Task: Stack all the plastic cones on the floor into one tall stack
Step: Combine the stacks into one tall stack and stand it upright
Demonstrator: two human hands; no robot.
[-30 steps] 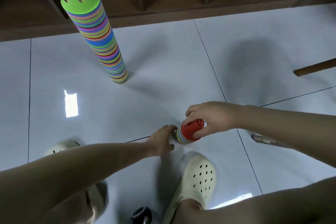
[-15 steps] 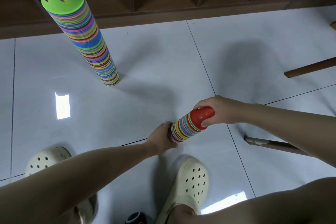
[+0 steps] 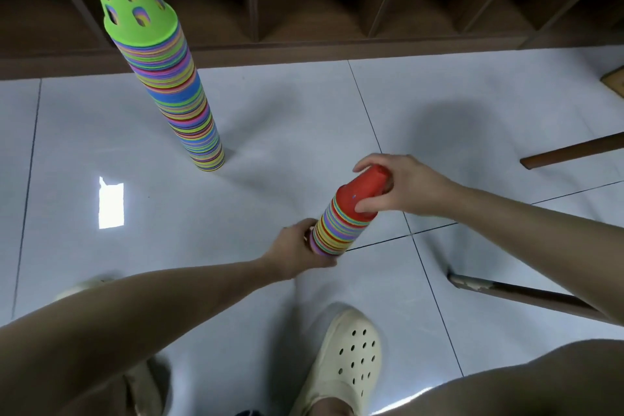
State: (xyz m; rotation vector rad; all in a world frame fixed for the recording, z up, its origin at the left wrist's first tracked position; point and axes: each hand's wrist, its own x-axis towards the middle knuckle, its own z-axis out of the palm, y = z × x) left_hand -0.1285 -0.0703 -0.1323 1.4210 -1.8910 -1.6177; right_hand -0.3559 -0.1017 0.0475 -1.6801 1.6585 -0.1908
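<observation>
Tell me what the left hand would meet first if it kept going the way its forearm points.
The left hand already grips the short red-topped stack of plastic cones; beyond it likely the right hand, though depth is unclear.

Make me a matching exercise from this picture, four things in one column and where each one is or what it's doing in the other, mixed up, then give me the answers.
Column one:
1. tall stack
2. short stack
3. left hand
4. right hand

Column two:
A. grips the red cone on top of a stack
B. stands alone on the floor near the wooden shelf, topped by a green cone with holes
C. holds the bottom end of a stack
D. is tilted, held between both hands

Pairs: 1-B, 2-D, 3-C, 4-A
</observation>
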